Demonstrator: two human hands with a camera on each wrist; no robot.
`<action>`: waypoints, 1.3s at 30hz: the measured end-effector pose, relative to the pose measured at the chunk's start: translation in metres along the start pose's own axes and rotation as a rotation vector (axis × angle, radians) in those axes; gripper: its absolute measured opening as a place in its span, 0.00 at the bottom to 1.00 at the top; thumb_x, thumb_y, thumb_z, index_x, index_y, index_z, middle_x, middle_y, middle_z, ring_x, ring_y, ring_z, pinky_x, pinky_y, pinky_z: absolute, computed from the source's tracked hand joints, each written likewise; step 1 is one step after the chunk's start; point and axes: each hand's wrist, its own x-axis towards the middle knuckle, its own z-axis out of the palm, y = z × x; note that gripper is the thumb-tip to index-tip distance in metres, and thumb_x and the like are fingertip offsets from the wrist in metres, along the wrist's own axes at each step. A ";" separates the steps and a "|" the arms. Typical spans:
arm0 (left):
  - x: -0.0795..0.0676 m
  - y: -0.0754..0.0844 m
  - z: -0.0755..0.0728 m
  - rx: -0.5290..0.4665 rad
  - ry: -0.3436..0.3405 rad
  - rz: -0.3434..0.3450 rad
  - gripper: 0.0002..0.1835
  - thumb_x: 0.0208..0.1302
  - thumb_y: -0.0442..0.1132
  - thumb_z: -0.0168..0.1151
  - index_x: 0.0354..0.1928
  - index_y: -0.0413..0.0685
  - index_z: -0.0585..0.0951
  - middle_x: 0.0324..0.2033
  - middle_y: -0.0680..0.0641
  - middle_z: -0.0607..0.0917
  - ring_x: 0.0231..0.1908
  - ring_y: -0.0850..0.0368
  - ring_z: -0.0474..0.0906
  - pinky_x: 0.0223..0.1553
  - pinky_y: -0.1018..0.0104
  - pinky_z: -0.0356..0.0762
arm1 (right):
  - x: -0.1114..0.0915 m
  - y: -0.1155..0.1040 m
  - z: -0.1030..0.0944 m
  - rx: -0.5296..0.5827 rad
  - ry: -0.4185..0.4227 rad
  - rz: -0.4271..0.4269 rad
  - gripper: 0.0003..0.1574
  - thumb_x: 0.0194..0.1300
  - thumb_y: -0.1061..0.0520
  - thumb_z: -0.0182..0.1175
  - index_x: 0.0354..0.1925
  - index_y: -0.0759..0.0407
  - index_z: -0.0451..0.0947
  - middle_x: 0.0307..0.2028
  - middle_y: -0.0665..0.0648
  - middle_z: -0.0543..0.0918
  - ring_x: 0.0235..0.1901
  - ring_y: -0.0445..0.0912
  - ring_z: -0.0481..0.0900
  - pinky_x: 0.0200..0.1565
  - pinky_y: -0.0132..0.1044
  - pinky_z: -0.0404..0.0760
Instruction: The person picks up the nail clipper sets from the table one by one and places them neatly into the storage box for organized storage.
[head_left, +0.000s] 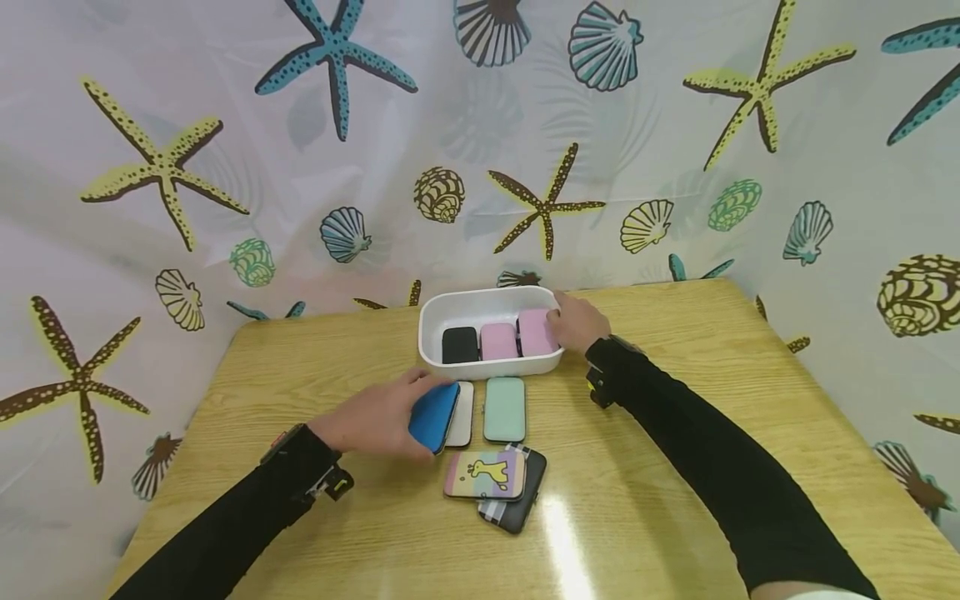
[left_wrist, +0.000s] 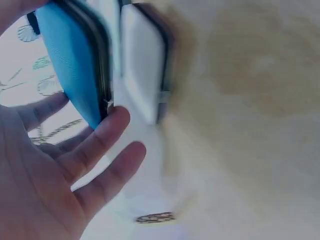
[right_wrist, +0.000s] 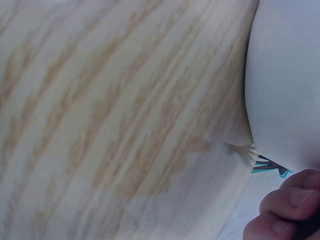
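Note:
My left hand (head_left: 378, 417) holds a small blue case (head_left: 432, 418) between thumb and fingers, tilted up beside a white case (head_left: 461, 417). Seen from the left wrist, the blue case has a dark rim with a small clasp. At the right end of the white bin (head_left: 487, 368), my right hand (head_left: 581, 323) grips the larger pink case (head_left: 536, 333), which stands inside. Its fingers (right_wrist: 292, 202) look curled over a dark edge in the right wrist view; the rest is cut off. A smaller pink case (head_left: 498, 342) and a black case (head_left: 460, 345) stand along the bin's front wall.
In front of the bin lies a mint green case (head_left: 505, 410). Nearer, a giraffe-print case (head_left: 486, 475) rests partly on a black case with a checked part (head_left: 522, 492). The wooden table (head_left: 645, 517) meets a patterned cloth (head_left: 480, 125) behind.

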 end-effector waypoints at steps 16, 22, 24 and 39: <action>0.067 0.039 -0.057 0.113 0.146 -0.051 0.56 0.44 0.69 0.74 0.75 0.61 0.62 0.64 0.42 0.69 0.52 0.43 0.77 0.49 0.49 0.82 | 0.000 0.000 -0.002 0.004 -0.005 0.005 0.37 0.76 0.48 0.40 0.78 0.56 0.56 0.65 0.67 0.76 0.49 0.57 0.78 0.50 0.55 0.76; 0.107 0.042 -0.063 0.221 0.099 -0.084 0.57 0.45 0.71 0.70 0.76 0.58 0.62 0.61 0.41 0.73 0.52 0.45 0.78 0.49 0.50 0.82 | -0.001 0.001 -0.001 0.006 -0.001 0.009 0.37 0.75 0.48 0.40 0.78 0.56 0.57 0.64 0.66 0.76 0.48 0.57 0.78 0.50 0.55 0.77; 0.118 0.042 -0.063 0.247 0.069 -0.103 0.56 0.47 0.72 0.69 0.76 0.57 0.62 0.61 0.41 0.74 0.52 0.46 0.78 0.49 0.51 0.81 | 0.000 0.000 0.000 0.007 -0.001 0.009 0.37 0.75 0.48 0.40 0.78 0.55 0.57 0.64 0.66 0.77 0.47 0.57 0.78 0.48 0.55 0.77; 0.178 0.039 -0.044 0.286 -0.073 -0.198 0.52 0.47 0.70 0.70 0.71 0.51 0.67 0.54 0.44 0.76 0.49 0.49 0.75 0.50 0.54 0.79 | 0.002 0.005 0.003 0.011 0.012 -0.006 0.36 0.75 0.48 0.41 0.77 0.55 0.58 0.62 0.66 0.79 0.43 0.56 0.78 0.42 0.49 0.75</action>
